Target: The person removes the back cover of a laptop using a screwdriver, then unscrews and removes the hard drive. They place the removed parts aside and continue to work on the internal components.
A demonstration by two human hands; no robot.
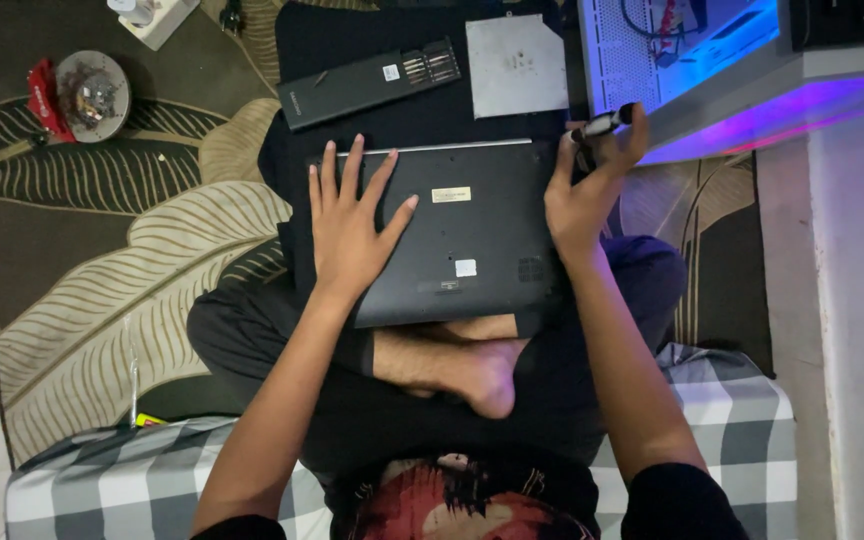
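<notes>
On the person's crossed legs, in the middle of the scene, a dark laptop (pixel 457 240) lies upside down, its underside with small labels and vents facing up. The left hand (pixel 349 225) rests flat on the left part of that underside, fingers (pixel 353 165) spread wide and gripping nothing; the flat press looks meant to keep the machine from sliding off the lap. The right hand (pixel 587 185) sits at the laptop's right far corner, its fingers curled around a small black-handled screwdriver (pixel 607 122) with a pale band, held up off the surface with the tip end hidden behind the hand. Holding it there seems to keep the tool ready beside the edge of the case.

Just beyond the laptop, on a black mat (pixel 352 40), lies a long black bit case (pixel 370 82), open at its right end so a row of metal bits shows. To its right is a flat grey metal drive (pixel 517 65). Far right, a white computer case (pixel 692 50) glows blue and purple. On the leaf-patterned rug (pixel 132 230) at far left sits a round dish (pixel 93 95) of small parts, well apart from the hands. A grey checked cushion (pixel 122 480) lies nearest the camera.
</notes>
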